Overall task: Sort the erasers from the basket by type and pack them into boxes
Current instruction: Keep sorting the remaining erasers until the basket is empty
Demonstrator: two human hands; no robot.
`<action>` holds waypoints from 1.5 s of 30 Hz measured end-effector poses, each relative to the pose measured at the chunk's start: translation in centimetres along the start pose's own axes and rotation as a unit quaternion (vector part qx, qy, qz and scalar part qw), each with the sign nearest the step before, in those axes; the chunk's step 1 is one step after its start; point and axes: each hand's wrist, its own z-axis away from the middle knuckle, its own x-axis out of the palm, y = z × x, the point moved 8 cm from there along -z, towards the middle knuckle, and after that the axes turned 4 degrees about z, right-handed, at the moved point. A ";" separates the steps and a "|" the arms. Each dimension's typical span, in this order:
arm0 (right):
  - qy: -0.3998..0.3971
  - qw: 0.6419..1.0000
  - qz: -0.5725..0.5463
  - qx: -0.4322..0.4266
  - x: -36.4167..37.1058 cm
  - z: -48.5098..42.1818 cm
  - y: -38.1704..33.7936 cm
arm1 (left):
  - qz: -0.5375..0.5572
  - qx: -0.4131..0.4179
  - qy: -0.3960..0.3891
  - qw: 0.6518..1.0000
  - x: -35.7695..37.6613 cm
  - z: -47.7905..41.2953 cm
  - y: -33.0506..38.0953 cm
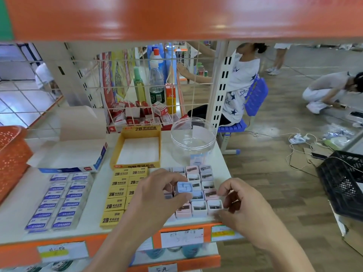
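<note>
On the white shelf (23, 205) lie three sorted groups: blue-and-white erasers (59, 201) at left, yellow 2B erasers (117, 193) in the middle, and small pastel square pieces (202, 185) at right. My left hand (157, 195) pinches a light-blue square piece (184, 187) just above that pastel group. My right hand (241, 209) hovers at the group's right edge with fingers curled, holding nothing I can see. Behind stand an open blue-and-white box (74, 154), an open yellow 2B box (137, 148) and a clear round jar (193, 140). The orange basket (11, 154) sits far left.
A wire grid (137, 85) backs the shelf, with bottles and red boxes behind it. An orange shelf (176, 16) hangs overhead. A person sits on a blue chair (253, 99) to the right; another crouches on the floor. A black crate (343, 183) stands at right.
</note>
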 end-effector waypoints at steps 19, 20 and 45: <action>0.029 0.990 0.078 -0.118 1.0 -4.1 -6.5 | -0.123 0.041 0.059 0.990 -4.4 -3.5 -1.0; 0.028 0.988 0.083 -0.124 1.1 -4.4 -6.7 | -0.114 0.042 0.052 0.991 -4.3 -3.7 -1.0; -0.008 0.968 0.210 -0.137 2.5 -9.2 -9.6 | -0.196 -0.029 -0.072 0.977 -2.8 -7.1 -2.4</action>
